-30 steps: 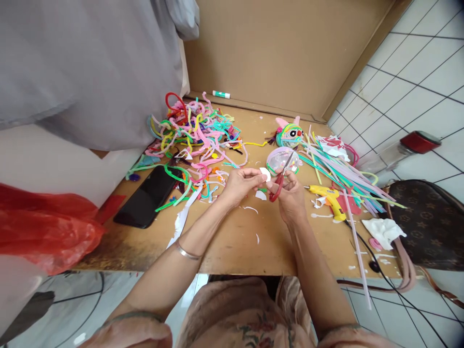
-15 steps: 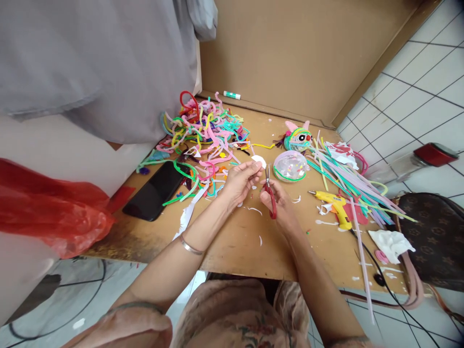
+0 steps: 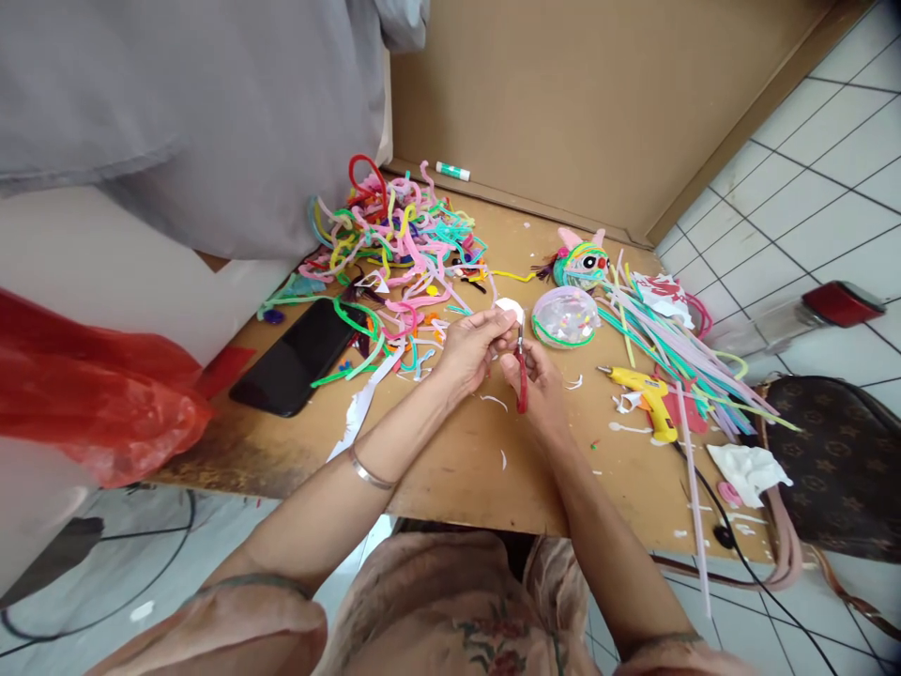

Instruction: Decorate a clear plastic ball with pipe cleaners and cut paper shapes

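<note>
Pinched in my left hand [image 3: 479,347] is a small white piece of paper [image 3: 510,306] with a rounded edge. My right hand [image 3: 539,380] is closed around the red handles of a pair of scissors [image 3: 522,376]. The scissor blades point away from me and meet the paper's right edge; they look nearly closed. Just beyond my right hand sits a clear round bowl [image 3: 565,317] with a green rim band and small coloured bits. Behind it is a pipe-cleaner animal head [image 3: 583,265] with pink ears and a red nose.
A tangle of pipe cleaners [image 3: 401,235] and a black phone [image 3: 296,361] lie on the left. On the right are straight pipe cleaners [image 3: 676,347], a yellow glue gun [image 3: 651,402], a crumpled tissue [image 3: 752,471] and a brown bag [image 3: 837,460]. A glue stick [image 3: 452,171] lies at the back.
The scissors have turned and their blades have come together at the paper's right edge. The white paper has shifted slightly right. The whole view has moved a little.
</note>
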Demonstrator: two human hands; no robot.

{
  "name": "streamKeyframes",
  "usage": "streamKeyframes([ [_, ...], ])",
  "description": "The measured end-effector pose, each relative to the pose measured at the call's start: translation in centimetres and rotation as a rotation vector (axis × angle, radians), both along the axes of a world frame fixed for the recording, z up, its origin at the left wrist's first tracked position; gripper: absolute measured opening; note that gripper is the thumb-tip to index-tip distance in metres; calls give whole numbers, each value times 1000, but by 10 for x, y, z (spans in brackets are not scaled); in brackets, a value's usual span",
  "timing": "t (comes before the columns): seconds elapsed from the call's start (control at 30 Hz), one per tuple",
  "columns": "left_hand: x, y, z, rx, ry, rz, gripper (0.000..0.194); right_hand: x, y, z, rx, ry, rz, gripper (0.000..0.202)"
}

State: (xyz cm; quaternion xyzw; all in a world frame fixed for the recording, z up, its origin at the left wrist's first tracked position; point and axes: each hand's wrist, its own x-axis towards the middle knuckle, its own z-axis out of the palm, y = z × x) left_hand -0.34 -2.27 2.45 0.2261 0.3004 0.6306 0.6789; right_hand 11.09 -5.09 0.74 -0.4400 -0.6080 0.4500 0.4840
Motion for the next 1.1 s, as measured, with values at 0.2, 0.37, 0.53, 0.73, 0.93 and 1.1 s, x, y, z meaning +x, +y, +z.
streamKeyframes([
  [0.2, 2, -3, 3, 24, 55, 6, 31, 2, 1, -2, 31, -54, -29, 37],
  [0.37, 3, -2, 1, 15, 50, 3, 31, 2, 1, 1, 48, -64, -44, 37],
  [0.53, 4, 0, -1, -8, -8, -5, 30, 4, 0, 0, 71, -98, -33, 33],
  [0.73, 3, -1, 0, -3, -30, -40, 28, 4, 3, -3, 95, -115, -33, 30],
  [0.93, 3, -3, 2, 5, -31, -64, 28, 6, 4, -4, 89, -123, -56, 32],
  [1.1, 2, -3, 2, -5, -24, -73, 26, 8, 4, -3, 92, -141, -71, 32],
])
